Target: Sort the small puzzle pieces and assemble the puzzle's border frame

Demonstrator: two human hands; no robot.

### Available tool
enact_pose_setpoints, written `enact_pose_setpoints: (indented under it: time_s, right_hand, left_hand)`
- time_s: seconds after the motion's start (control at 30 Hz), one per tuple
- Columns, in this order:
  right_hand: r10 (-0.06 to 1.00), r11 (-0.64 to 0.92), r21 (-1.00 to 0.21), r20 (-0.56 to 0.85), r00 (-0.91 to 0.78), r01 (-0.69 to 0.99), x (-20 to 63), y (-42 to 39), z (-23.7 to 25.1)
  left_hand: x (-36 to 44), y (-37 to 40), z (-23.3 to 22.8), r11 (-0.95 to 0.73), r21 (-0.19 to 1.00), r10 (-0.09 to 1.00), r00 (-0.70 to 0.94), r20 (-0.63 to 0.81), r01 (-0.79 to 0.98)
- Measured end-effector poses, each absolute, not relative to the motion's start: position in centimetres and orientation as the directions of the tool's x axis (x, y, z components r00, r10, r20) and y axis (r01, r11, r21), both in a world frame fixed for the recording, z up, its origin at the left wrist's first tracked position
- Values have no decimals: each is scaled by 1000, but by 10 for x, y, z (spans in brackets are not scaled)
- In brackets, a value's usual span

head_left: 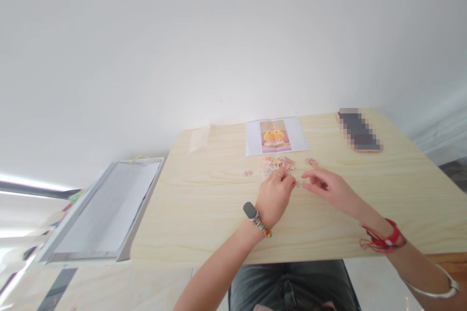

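On the wooden table, a pile of small jigsaw pieces lies just beyond my hands. My left hand, wearing a ring, is closed at the near side of the pile. A small pale jigsaw piece shows at its fingertips; its far end reaches toward my right thumb. My right hand hovers to the right with thumb and index finger apart, close to that piece. Behind the pile is a printed sheet with a picture of a yellow cartoon figure.
A few loose pieces lie left of the pile, and a small cluster lies right. A clear plastic bag rests at the back left, a blurred-out phone at the back right. Beside the table stands a white tray-like surface with paper.
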State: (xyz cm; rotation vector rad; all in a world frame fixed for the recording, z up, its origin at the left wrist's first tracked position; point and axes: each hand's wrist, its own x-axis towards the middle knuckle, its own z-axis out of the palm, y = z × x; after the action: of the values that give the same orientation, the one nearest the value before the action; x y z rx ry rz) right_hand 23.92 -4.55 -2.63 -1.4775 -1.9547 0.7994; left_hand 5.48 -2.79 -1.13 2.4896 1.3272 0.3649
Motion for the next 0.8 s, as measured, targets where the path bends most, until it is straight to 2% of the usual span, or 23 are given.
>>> enact_pose_setpoints:
  time_s: [0.13,0.3,0.4,0.53,0.63,0.8]
  right_hand:
    - [942,334,-582,220,-252,741,242,-53,-26]
    - [926,350,-472,305,-223,809,256,-47,-29]
    - [932,315,-441,312,-186,840,271,-36,-37]
    - [941,280,-397,296,-166,874,288,-18,-51]
    - [948,274,-367,257,-186,889,293,-9,-57]
    - [949,273,-370,255,-186,888,284,-16,-49]
  left_hand:
    - [61,-24,-11,-543,361,831,548,97,758]
    - [83,-11,-13,-568,316,817,567,106,760]
    - [103,2,-15,-611,249,789,605,109,752]
    - [126,17,-17,-642,194,760,649,36,742]
    - [128,22,-15,-614,176,782,624,1,769]
    - [92,12,1,-551,193,831,555,37,812]
